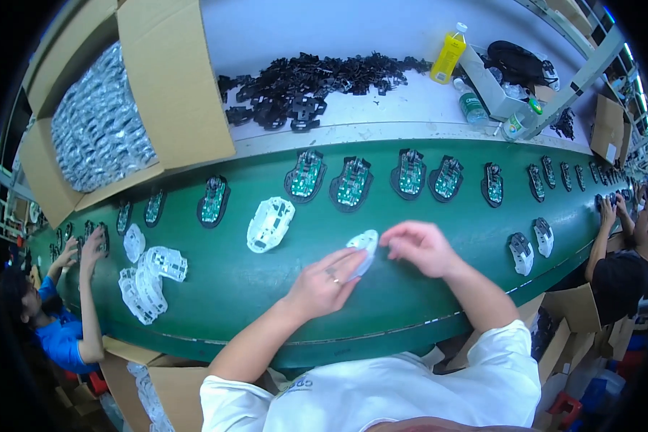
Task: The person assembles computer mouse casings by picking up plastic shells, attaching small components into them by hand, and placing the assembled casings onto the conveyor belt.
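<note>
Head view: white shell [366, 253] in left hand [324, 284], over green belt [403, 309]

Grasped in the left fingers, near the belt's middle. Just beside, with fingers bent: right hand [421, 248]; cannot tell whether touching the shell or holding anything. Probably light, stiff, rather slippery, with thin edges liable to crack; best taken by the long sides. Around on the smooth-looking belt: loose shell [271, 225] ahead to the left, overlapping shells [168, 263] farther left, circuit boards [351, 186] rowed along the far side. Beyond: pale shelf [381, 111] heaped with black parts [306, 75], beside a large carton [169, 79]. At work either side: co-worker in blue [68, 335], co-worker in black [618, 288].
</note>
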Motion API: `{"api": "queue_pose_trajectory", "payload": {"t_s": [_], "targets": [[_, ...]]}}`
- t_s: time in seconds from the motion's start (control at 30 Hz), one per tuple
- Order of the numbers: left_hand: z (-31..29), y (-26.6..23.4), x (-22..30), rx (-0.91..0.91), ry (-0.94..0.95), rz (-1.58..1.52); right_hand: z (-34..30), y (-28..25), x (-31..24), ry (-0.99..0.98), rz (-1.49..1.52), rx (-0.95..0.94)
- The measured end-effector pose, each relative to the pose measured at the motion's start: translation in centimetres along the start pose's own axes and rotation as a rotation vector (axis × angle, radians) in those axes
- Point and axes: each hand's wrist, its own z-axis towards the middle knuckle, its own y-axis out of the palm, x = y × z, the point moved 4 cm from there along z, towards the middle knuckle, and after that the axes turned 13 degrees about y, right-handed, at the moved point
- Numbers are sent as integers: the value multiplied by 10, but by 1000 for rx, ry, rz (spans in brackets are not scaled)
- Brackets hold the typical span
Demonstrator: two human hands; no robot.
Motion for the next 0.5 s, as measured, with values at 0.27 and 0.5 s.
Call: {"api": "queue_pose_trajectory", "payload": {"t_s": [0.27,0.5], "targets": [[-7,16,-29,192,-215,-234,183,-161,-117,-215,-471,710],[-36,11,-51,547,-652,-662,291,-218,-127,82,-769,1165]]}}
